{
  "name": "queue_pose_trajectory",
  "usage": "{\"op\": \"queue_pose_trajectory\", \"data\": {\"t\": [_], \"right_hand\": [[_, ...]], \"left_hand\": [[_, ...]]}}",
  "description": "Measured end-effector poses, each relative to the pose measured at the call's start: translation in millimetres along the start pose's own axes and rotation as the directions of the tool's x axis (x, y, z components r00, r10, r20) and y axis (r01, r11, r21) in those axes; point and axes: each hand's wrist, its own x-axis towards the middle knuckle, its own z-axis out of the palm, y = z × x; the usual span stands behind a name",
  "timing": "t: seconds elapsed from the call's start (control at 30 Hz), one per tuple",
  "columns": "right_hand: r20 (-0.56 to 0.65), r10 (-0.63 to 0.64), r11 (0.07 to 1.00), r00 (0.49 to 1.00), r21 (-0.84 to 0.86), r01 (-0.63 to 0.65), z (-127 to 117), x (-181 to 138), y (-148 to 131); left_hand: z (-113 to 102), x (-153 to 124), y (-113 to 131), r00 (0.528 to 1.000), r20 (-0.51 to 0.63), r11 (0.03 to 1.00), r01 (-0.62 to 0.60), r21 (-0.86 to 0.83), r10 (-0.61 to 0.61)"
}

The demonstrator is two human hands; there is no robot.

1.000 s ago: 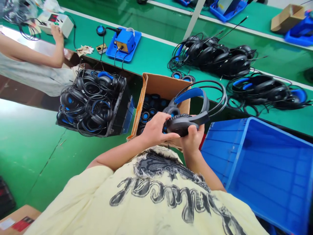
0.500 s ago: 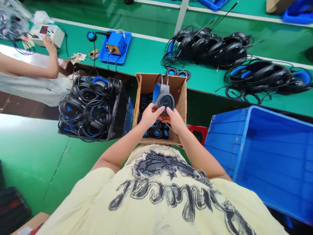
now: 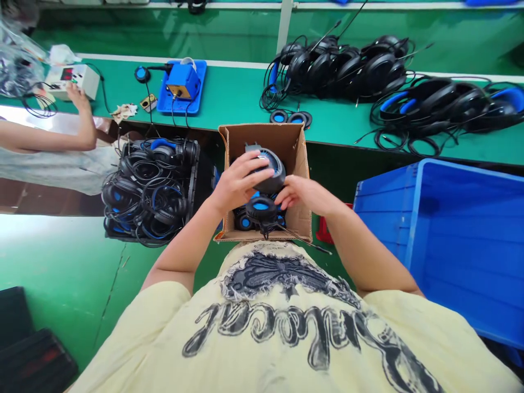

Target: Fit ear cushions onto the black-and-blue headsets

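My left hand [image 3: 239,180] is wrapped round the upper earcup of a black and blue headset [image 3: 270,174], held over a brown cardboard box [image 3: 301,158] of blue-centred ear pads. The headset's lower earcup [image 3: 261,208] hangs just below. My right hand [image 3: 305,194] lies beside the headset with its fingers bent, touching it near the lower cup. A thin black cable [image 3: 305,243] trails from the headset over the box's near edge.
A black crate [image 3: 153,185] full of headsets stands left of the box, a big blue bin [image 3: 458,240] to the right. More headsets [image 3: 360,68] lie on the green bench behind, with a blue tray [image 3: 180,90]. Another person's arm [image 3: 53,139] reaches to a white tester [image 3: 73,79].
The headset has gone from my right side to over the box and been turned. My left hand now covers its upper earcup, and my right hand has slipped lower.
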Motion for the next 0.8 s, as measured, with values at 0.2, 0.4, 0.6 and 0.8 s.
{"op": "queue_pose_trajectory", "data": {"t": [0.2, 0.4, 0.6, 0.8], "right_hand": [[-0.015, -0.681, 0.555, 0.732, -0.662, 0.504, -33, 13, -30], [0.002, -0.795, 0.378, 0.607, -0.78, 0.498, -20, 34, -30], [-0.106, -0.801, 0.439, 0.589, -0.774, 0.456, -10, 27, -22], [0.016, -0.776, 0.453, 0.63, -0.681, 0.575, -16, 21, -14]], "left_hand": [[-13, 34, -6, 0.986, -0.018, 0.986, 0.166, -0.029, -0.166], [6, 41, 3, 0.971, -0.141, 0.98, 0.185, -0.08, -0.194], [8, 33, 16, 0.954, -0.165, 0.967, 0.241, -0.083, -0.252], [-2, 25, 28, 0.988, -0.038, 0.987, 0.151, -0.059, -0.153]]}}
